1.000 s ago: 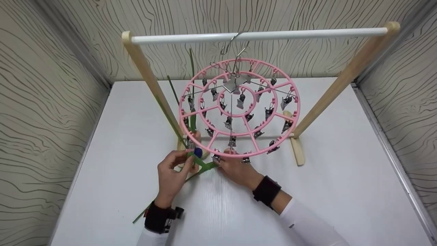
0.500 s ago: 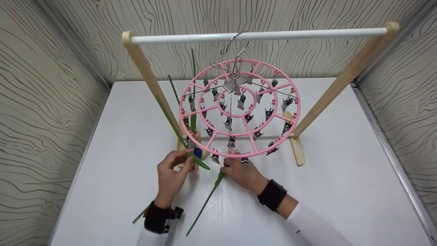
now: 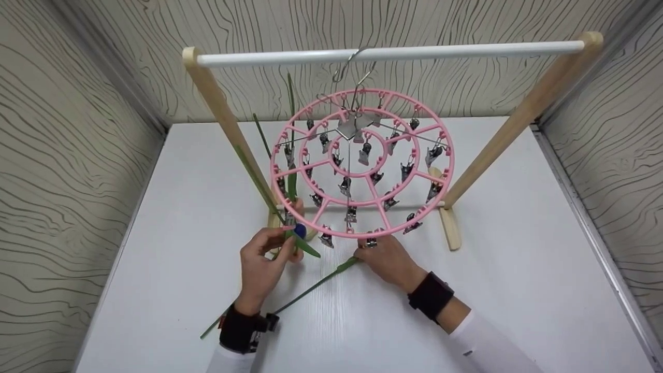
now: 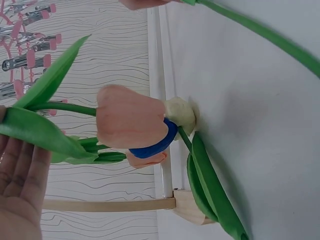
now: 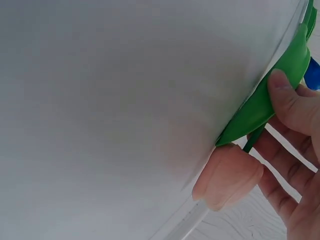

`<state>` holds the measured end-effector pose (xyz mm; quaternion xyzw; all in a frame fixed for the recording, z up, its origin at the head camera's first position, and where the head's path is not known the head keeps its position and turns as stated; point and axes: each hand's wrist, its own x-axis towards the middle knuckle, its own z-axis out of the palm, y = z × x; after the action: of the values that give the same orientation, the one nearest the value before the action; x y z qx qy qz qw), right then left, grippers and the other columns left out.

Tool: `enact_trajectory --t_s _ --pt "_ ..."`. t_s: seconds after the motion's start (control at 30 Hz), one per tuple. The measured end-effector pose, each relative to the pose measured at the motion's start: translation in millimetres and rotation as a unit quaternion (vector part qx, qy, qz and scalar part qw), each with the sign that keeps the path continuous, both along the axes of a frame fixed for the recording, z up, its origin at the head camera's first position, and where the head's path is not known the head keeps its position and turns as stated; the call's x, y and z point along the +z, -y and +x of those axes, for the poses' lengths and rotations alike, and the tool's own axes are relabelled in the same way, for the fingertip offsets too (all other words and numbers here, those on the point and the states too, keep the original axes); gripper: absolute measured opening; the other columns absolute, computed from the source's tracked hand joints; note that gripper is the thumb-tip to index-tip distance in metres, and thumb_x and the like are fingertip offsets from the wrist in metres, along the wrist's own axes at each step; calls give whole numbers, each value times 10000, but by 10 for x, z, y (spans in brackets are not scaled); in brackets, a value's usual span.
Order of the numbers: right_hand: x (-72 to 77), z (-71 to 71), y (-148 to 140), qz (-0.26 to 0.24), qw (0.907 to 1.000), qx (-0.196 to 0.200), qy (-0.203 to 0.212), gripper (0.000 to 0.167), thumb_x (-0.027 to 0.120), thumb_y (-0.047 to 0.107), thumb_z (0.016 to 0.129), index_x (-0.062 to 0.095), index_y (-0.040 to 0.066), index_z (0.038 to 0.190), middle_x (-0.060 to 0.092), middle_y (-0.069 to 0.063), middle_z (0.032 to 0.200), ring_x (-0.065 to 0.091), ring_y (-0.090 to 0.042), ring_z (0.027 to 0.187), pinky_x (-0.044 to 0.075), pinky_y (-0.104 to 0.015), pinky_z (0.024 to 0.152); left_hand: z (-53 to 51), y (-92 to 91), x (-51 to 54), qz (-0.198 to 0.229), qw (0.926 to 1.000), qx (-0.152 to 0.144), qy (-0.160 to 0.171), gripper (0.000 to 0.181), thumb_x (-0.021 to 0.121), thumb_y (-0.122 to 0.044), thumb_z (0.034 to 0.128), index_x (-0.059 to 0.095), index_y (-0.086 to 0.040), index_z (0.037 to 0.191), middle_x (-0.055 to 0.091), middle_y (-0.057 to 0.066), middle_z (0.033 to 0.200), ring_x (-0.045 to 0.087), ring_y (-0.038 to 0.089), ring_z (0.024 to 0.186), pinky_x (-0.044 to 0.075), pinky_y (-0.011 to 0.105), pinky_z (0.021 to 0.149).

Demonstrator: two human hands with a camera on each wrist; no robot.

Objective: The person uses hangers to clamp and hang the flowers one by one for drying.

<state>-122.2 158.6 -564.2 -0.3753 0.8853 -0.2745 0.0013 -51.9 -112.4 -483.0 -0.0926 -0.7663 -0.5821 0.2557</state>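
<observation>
My left hand (image 3: 261, 267) pinches an artificial tulip by its green leaf and stem, beside a metal clip (image 3: 289, 217) on the pink round clip hanger (image 3: 352, 236); whether the clip is also gripped is unclear. A pink tulip bloom (image 4: 131, 117) hangs in the left wrist view, partly covering a blue tulip (image 4: 162, 142). My right hand (image 3: 391, 261) holds another tulip below the hanger's front rim, thumb on its leaf (image 5: 270, 102). That one's pink bloom (image 5: 227, 175) shows in the right wrist view, and its stem (image 3: 311, 290) slants toward my left wrist.
The hanger hooks over a white bar (image 3: 440, 53) between wooden posts (image 3: 505, 140). Several clips (image 3: 412, 223) dangle from its rings. A white tulip (image 4: 180, 115) touches the white table (image 3: 518, 290). More green stems (image 3: 254, 176) stand near the left post.
My right hand has moved away from the left hand toward the right with its tulip, whose stem has swung round. The left hand has stayed at the clip.
</observation>
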Motion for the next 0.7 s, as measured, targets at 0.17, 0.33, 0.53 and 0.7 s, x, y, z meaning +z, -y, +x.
enact_trajectory --t_s 0.17,0.33,0.53,0.7 --pt "-26 -36 -189 1009 9584 470 -2629 103 856 105 782 799 183 817 732 1 830 648 -222 882 524 -349 769 -4 -7 7 -88 10000 -11 17 204 731 167 821 692 81 1003 719 166 936 727 289 786 627 323 710" --pt "-6 -20 -373 859 9713 329 -2194 107 844 74 797 801 161 844 704 -12 876 639 -218 870 551 -370 771 -10 -9 9 -134 9999 -28 -19 215 735 173 814 693 75 1000 718 160 933 727 288 789 632 361 702" --pt "32 32 -599 749 9828 29 -1686 126 842 75 804 804 190 838 671 24 801 612 -175 761 526 -345 704 0 -9 4 -93 9999 -96 31 201 737 163 821 688 77 996 718 158 940 729 273 805 633 390 704" --pt "51 91 -779 568 9878 -124 -1448 177 873 42 755 803 181 841 663 42 788 599 -149 733 510 -330 681 11 -11 8 -81 9999 -96 74 200 740 158 822 688 76 997 722 156 954 731 253 825 634 399 713"
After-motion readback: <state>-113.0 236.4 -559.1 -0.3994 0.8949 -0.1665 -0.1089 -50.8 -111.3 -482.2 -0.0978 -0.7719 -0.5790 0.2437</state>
